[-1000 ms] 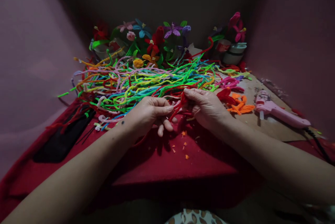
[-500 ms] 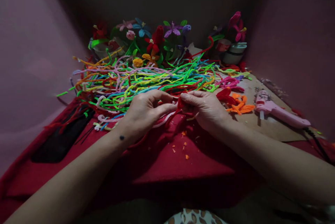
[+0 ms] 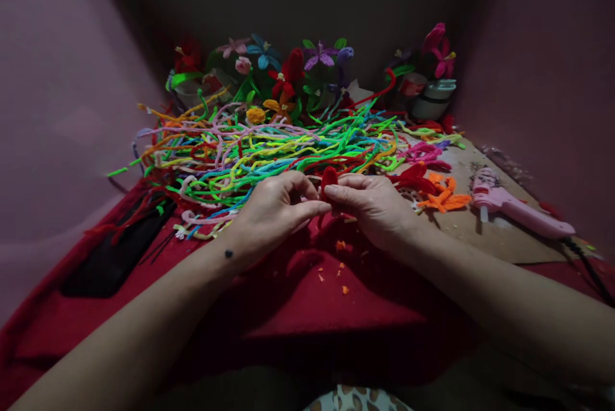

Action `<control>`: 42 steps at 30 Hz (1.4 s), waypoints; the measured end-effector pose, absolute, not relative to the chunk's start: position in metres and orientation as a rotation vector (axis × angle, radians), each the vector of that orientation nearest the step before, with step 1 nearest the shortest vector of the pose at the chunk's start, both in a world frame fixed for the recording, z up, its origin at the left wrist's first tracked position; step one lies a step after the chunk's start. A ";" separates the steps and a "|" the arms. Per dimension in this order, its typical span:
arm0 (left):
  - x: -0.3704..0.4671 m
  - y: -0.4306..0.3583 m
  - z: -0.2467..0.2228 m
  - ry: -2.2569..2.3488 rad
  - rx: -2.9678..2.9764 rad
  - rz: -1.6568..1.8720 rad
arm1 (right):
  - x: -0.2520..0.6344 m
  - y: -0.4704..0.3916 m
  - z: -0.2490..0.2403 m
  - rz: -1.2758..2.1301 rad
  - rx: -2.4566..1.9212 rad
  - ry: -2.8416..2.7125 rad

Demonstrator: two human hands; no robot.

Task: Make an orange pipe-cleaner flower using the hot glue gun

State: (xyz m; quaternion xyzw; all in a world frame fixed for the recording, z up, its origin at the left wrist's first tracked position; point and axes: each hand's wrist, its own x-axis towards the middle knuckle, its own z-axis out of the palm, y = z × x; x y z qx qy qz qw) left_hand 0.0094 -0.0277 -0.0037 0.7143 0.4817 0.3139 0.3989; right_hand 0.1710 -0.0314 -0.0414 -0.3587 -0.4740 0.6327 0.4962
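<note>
Pinching a red fuzzy piece (image 3: 329,177) between thumb and fingers, the right hand (image 3: 379,206) holds it over the red cloth (image 3: 331,308), in front of the heap of coloured fuzzy stems (image 3: 269,145); the left hand (image 3: 276,206) is curled narrow at its base, its grip unclear. Behind, a magenta flower (image 3: 442,65) rises above a pale container (image 3: 430,107) beside a red-and-white cup (image 3: 412,84), the insides of both too dark to tell.
</note>
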 end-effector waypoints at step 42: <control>0.013 -0.035 -0.010 1.383 2.117 0.941 | 0.164 -0.045 -0.035 1.525 -1.101 -1.535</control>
